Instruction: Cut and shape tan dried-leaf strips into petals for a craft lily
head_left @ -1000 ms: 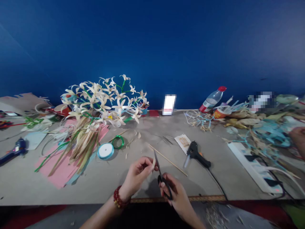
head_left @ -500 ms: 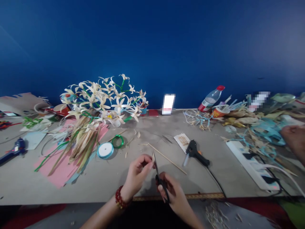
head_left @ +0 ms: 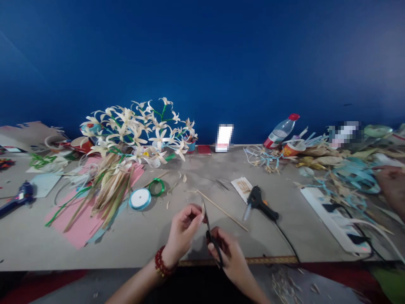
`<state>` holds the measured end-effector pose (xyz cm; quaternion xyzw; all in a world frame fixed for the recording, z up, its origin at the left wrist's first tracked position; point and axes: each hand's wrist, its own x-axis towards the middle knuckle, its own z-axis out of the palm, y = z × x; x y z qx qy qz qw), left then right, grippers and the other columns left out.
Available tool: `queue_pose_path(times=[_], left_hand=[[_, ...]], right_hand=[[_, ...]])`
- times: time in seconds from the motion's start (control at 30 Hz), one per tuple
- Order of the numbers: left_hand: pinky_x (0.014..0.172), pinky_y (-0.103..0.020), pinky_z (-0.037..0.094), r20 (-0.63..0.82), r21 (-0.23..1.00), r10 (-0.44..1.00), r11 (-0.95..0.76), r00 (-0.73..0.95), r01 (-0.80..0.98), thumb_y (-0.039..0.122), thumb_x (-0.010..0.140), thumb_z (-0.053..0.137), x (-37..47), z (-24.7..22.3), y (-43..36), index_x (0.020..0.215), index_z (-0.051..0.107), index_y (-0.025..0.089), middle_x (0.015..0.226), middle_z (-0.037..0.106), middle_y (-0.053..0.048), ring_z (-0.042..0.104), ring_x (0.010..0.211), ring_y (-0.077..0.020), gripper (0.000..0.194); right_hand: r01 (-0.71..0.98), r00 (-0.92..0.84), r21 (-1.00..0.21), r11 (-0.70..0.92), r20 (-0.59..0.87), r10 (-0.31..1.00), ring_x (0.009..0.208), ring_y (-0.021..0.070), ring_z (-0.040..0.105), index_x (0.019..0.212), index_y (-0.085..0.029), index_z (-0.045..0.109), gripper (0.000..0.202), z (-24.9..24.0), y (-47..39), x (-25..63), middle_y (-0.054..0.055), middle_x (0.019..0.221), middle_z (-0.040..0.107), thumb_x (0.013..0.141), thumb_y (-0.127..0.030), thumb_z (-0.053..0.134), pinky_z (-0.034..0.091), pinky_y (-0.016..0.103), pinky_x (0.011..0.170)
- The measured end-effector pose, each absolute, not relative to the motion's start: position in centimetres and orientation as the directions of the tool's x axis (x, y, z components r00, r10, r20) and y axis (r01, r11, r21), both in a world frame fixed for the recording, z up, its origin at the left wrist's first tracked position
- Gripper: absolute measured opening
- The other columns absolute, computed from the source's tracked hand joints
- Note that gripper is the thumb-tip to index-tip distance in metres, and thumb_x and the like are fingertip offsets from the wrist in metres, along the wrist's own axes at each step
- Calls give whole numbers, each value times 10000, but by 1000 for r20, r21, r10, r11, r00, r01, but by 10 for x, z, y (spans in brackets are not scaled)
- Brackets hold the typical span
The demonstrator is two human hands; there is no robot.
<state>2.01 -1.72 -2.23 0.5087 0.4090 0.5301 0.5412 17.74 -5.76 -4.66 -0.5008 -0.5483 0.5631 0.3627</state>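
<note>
A small pale strip (head_left: 203, 209) is at the lower centre of the frame, pinched in the closed grip of the left hand (head_left: 182, 234), beside the blades of the scissors (head_left: 215, 249). The right hand (head_left: 233, 255) has its grip closed on their handles; whether the strip is cut through, I cannot tell. A thin stick (head_left: 223, 211) and a glue gun (head_left: 267, 209) lie unheld on the surface (head_left: 136, 240). At centre left, many white flowers (head_left: 160, 138) appear already formed, while the dry leaves (head_left: 109, 185) below them look unworked.
</note>
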Motion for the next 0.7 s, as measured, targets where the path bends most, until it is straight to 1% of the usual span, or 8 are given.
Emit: queue_pose_path(times=[0.13, 0.37, 0.5, 0.7], left_hand=[[720, -282, 429, 94, 982, 991, -76, 100, -170, 286, 899, 588, 20, -22, -16, 746, 590, 163, 773, 600, -38, 554, 746, -165, 196], [714, -276, 426, 96, 985, 990, -79, 104, -154, 276, 906, 578, 20, -23, -13, 748, 591, 163, 784, 604, -41, 553, 752, -166, 195], [724, -279, 429, 103, 986, 989, -88, 108, -138, 273, 910, 571, 20, -23, -13, 753, 591, 165, 798, 608, -45, 559, 769, -172, 191], [725, -278, 437, 112, 986, 989, -98, 101, -136, 298, 904, 579, 21, -21, -12, 738, 591, 169, 781, 605, -41, 563, 761, -174, 211]], right_hand=[[152, -245, -979, -138, -173, 954, 564, 115, 383, 723, -201, 467, 505, -47, -56, 177, -37, 617, 437, 823, -692, 535, 349, 224, 514], [91, -257, -980, -179, -197, 946, 501, 95, 364, 755, -205, 463, 503, -53, -57, 175, -38, 617, 451, 823, -698, 540, 309, 208, 438], [94, -261, -981, -169, -189, 947, 499, 91, 364, 756, -201, 462, 489, -55, -58, 176, -31, 629, 460, 840, -676, 538, 305, 202, 426], [60, -265, -978, -201, -209, 941, 510, 92, 355, 762, -206, 457, 506, -50, -56, 176, -31, 639, 455, 820, -701, 546, 296, 203, 429]])
